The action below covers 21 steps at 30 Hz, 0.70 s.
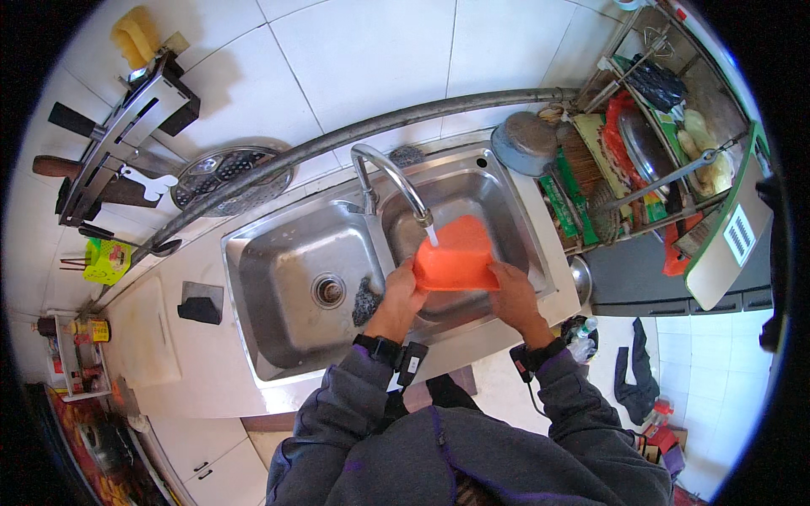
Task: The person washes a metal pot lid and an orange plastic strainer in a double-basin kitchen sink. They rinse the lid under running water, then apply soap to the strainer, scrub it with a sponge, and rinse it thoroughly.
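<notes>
Both my hands hold an orange plastic basin (457, 253) over the right bowl (516, 228) of a stainless steel double sink. My left hand (403, 292) grips its left side, and my right hand (514, 292) has the right side. Water runs from the curved chrome faucet (398, 177) onto the basin near its left side. A dark mesh scouring pad (367, 302) lies in the left bowl (285, 278), close to my left hand, to the right of the drain (329, 290).
A metal pipe (380, 123) crosses behind the faucet. Knives hang in a wall rack (130, 129) at left, above a cutting board (142, 335). An upturned pot (524, 144) sits by the sink's right rear corner, beside a crowded shelf (633, 158). A dark cloth (201, 309) lies left of the sink.
</notes>
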Motion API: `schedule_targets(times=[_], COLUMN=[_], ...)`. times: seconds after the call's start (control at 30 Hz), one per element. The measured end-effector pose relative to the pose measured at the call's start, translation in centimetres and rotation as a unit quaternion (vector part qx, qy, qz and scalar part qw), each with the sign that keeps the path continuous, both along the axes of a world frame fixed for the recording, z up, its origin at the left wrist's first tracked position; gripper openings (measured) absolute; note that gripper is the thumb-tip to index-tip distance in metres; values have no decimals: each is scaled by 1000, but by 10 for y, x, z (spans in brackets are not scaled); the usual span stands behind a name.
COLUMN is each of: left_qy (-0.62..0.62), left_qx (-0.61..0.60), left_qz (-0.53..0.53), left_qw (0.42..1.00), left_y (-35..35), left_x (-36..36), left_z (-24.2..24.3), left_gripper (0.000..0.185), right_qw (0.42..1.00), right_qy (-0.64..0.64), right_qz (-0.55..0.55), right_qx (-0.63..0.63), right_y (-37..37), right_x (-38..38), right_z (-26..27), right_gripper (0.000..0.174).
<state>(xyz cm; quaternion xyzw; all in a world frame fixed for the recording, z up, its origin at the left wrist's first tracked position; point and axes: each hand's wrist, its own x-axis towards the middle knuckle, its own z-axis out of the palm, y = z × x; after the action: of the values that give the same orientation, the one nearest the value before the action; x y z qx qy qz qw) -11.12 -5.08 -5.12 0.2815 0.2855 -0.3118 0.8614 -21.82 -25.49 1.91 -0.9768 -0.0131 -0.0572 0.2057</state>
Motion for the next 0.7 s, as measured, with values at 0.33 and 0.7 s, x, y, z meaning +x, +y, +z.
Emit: schedule_targets(times=[0.33, 0.7], left_qy=[-47, -57], left_qx=[-27, -10], left_qz=[33, 75], left_qw=[998, 995], left_y=[14, 11], left_x=[-8, -2], left_z=[0, -30], left_gripper=[40, 41], right_qw=[991, 998], right_qy=[-38, -53], right_qz=[123, 43], right_qx=[41, 15], right_y=[79, 99], right_x=[51, 91], right_z=[-3, -44], right_gripper=[54, 52])
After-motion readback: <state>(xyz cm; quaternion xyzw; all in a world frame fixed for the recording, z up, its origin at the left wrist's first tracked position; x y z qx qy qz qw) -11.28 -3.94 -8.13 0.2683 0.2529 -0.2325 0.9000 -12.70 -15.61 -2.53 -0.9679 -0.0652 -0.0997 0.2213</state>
